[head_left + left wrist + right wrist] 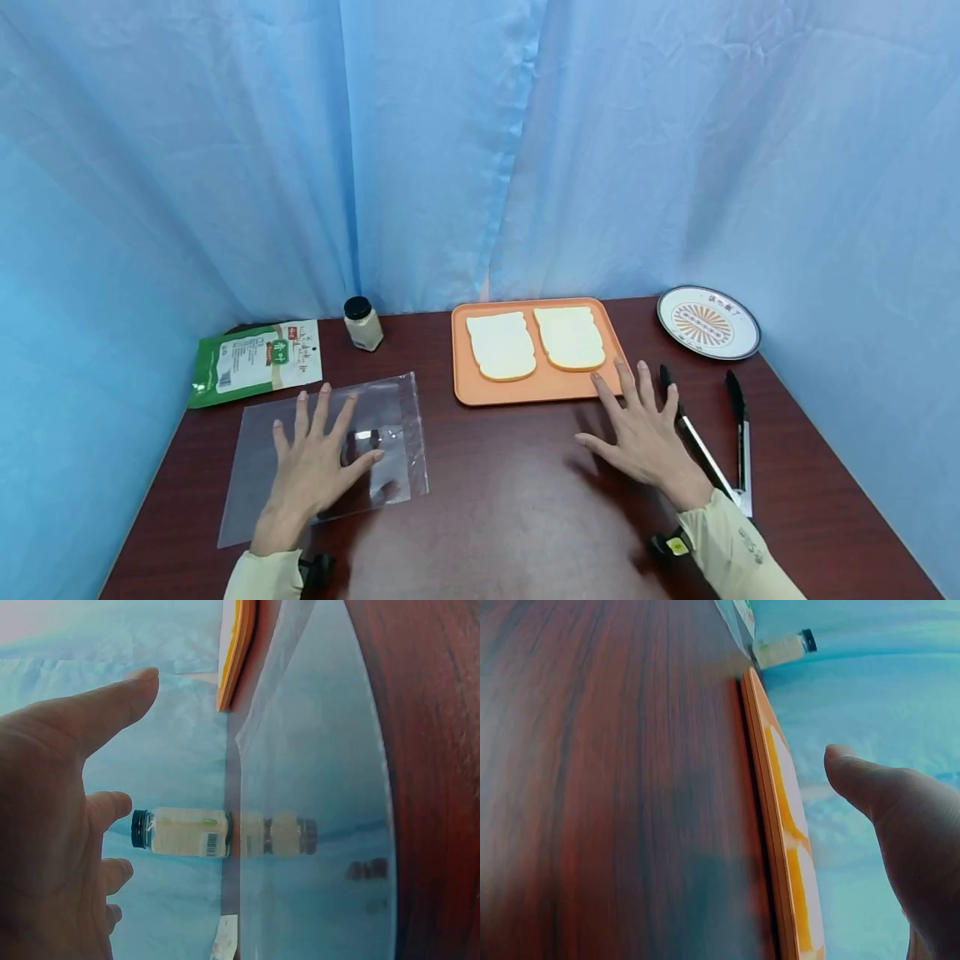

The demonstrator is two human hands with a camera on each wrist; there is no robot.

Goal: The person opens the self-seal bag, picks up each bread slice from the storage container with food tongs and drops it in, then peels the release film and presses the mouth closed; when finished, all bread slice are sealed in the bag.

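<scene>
My left hand [313, 467] hovers with spread fingers over a clear plastic bag [255, 467] lying flat on the table; nothing is in its grasp. In the left wrist view the bag's glossy surface [322, 772] stands apart from the palm. My right hand [648, 442], fingers also spread and holding nothing, is over the table near the front right corner of an orange tray [487, 393]. Two slices of bread [502, 346] lie side by side on that tray. Partly behind the right hand and wrist is a pair of black-tipped metal tongs [742, 454], its arms apart.
A green and white packet [255, 362] lies at the back left. Near it stands a small jar [364, 325] with a black lid. A round patterned plate [708, 323] sits at the back right. Blue curtains [450, 150] enclose the dark wooden table [480, 517] behind and at both sides.
</scene>
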